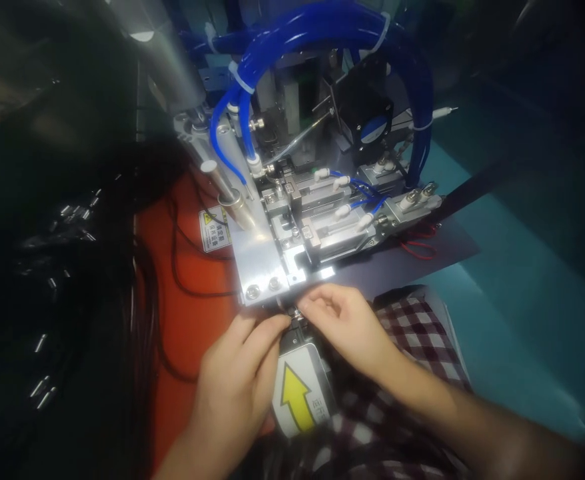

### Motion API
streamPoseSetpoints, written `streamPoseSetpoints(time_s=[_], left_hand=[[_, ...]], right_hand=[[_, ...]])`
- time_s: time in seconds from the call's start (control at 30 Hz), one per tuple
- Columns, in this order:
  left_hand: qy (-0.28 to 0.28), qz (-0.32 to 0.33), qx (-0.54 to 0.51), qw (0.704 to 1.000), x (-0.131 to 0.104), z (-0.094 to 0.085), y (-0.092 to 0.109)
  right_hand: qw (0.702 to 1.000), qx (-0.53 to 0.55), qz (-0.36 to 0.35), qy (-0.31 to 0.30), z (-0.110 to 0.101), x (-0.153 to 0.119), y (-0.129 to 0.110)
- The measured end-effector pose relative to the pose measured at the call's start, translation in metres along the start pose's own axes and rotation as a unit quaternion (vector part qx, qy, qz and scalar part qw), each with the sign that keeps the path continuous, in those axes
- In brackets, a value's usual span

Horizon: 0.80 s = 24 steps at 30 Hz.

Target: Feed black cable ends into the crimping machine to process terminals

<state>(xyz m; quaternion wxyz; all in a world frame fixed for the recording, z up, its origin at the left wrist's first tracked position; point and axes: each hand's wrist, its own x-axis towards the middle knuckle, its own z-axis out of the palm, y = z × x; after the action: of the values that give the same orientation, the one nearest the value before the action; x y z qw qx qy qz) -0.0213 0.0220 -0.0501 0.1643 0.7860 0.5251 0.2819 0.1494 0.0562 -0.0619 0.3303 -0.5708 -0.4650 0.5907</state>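
Note:
A metal machine plate [257, 257] with two bolts stands in the middle, above both hands. My left hand [245, 367] is at its lower edge, fingers closed at a small metal fixture [297, 319]; what they hold is too small to make out. On the fixture's other side, my right hand [345, 320] has thumb and forefinger pinched together under the plate, and anything between them is hidden. Just below the fingertips sits a white label with a yellow arrow [296, 397]. Small pneumatic cylinders [330, 197] lie to the right of the plate.
Thick blue hoses [322, 23] arch over the machine. Black cables cross the orange surface [197, 320] at left. Loose shiny metal pieces [42, 393] lie on a dark area farther left. Red wires [420, 248] and a teal surface [532, 320] are at right.

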Motion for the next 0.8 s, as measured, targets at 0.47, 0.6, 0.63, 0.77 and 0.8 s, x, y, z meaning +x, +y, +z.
streamPoseSetpoints(time_s=[0.47, 0.6, 0.63, 0.77, 0.8], left_hand=[[-0.021, -0.025, -0.024, 0.999, 0.001, 0.000, 0.001], [-0.015, -0.023, -0.019, 0.999, -0.001, 0.002, -0.002], [-0.015, -0.025, -0.016, 0.999, -0.002, 0.002, -0.002], [-0.016, -0.029, -0.018, 0.999, -0.004, 0.001, -0.003], [-0.016, -0.028, -0.020, 0.999, -0.004, 0.001, -0.003]], right_hand=[[0.982, 0.174, 0.071, 0.033, 0.010, -0.004, -0.007], [0.982, 0.174, 0.065, 0.015, 0.004, -0.002, -0.003], [0.981, 0.181, 0.072, 0.006, 0.004, -0.001, -0.003], [0.968, 0.223, 0.109, -0.029, 0.003, 0.001, -0.003], [0.965, 0.233, 0.114, -0.033, 0.003, 0.001, -0.003]])
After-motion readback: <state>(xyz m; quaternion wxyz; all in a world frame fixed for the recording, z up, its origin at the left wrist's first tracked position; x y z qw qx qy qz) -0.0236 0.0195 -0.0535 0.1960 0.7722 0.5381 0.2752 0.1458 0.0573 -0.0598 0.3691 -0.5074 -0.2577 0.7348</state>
